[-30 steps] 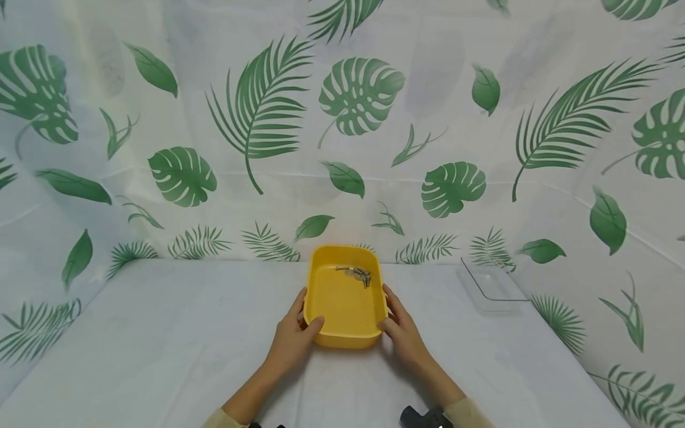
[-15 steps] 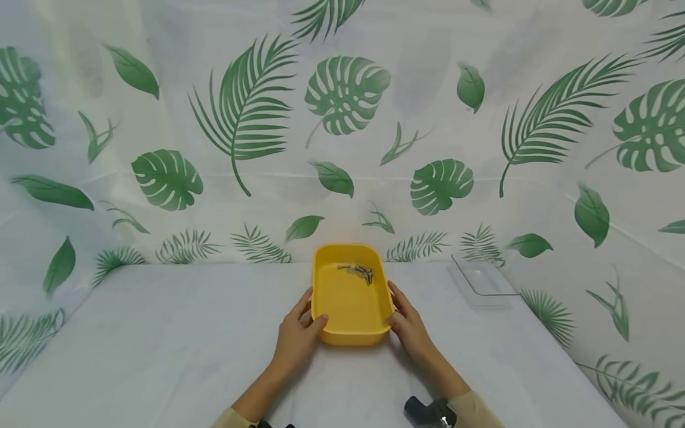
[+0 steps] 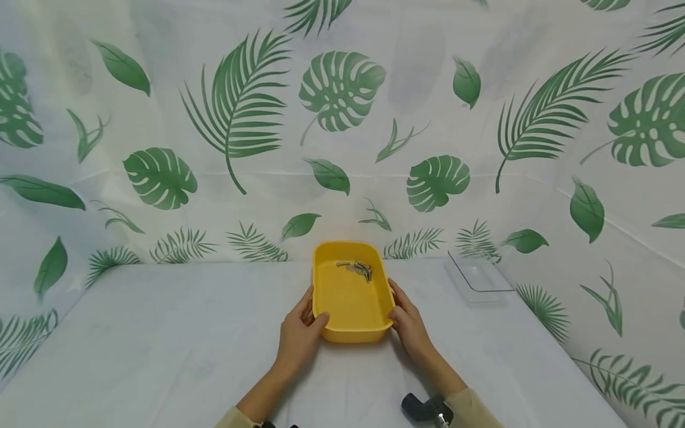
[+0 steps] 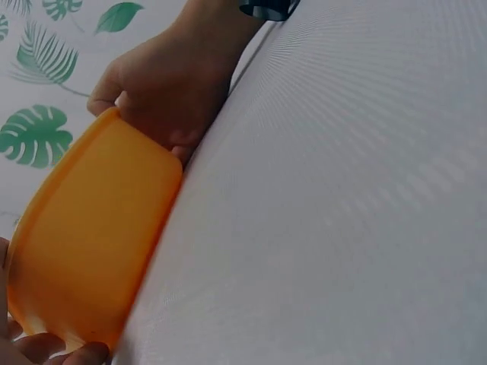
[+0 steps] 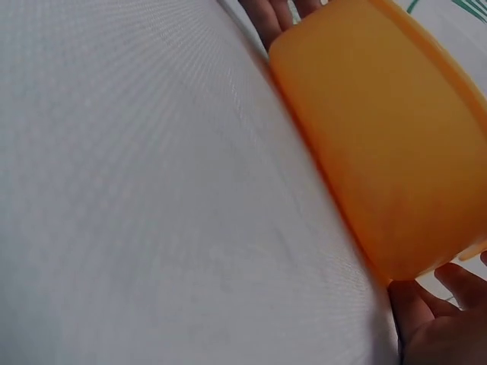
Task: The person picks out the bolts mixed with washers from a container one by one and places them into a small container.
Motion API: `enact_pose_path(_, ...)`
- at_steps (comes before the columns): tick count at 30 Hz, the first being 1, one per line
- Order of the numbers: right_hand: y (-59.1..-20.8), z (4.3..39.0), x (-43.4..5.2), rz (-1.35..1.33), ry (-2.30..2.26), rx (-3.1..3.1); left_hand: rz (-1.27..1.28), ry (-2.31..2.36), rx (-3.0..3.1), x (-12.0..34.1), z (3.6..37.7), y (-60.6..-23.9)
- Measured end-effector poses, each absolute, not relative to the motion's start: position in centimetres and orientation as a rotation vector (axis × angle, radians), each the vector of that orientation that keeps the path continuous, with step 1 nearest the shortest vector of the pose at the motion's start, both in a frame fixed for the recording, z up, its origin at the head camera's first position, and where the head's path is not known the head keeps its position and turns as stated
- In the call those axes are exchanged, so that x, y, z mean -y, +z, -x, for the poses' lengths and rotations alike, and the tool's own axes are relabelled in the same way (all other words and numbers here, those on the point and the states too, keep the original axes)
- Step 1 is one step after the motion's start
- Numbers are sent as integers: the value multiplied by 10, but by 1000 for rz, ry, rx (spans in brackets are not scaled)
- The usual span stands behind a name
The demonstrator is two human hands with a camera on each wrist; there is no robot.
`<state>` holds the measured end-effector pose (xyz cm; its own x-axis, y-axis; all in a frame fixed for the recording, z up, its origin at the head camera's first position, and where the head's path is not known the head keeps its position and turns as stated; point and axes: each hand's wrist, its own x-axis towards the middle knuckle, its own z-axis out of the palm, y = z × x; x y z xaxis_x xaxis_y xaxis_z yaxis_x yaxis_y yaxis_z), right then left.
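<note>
Leaf-print cloth (image 3: 342,89) hanging behind white surface (image 3: 160,345). Yellow tub (image 3: 350,297) sitting mid-surface, long axis running away from person, small metal pieces (image 3: 360,269) lying at far end. Left hand (image 3: 299,336) and right hand (image 3: 409,324) gripping near corners, fingers curling round rim, thumbs hooking inside. Clear lid (image 3: 476,276) lying well right.

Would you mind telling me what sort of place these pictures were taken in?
Probably a makeshift recording booth rather than a lived-in room: a white leaf-printed sheet hangs as backdrop on three sides, a white cloth-covered table fills the floor of it, and only a yellow plastic tub and a clear plastic lid sit there.
</note>
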<state>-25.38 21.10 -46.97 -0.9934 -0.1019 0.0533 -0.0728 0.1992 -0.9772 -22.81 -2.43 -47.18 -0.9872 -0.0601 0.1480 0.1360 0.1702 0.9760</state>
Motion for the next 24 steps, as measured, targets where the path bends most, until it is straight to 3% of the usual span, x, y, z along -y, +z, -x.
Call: enact_pose_path(24, -475, 250, -215, 553, -2038, -2633, 25, -2141, 2200, 27, 231, -481)
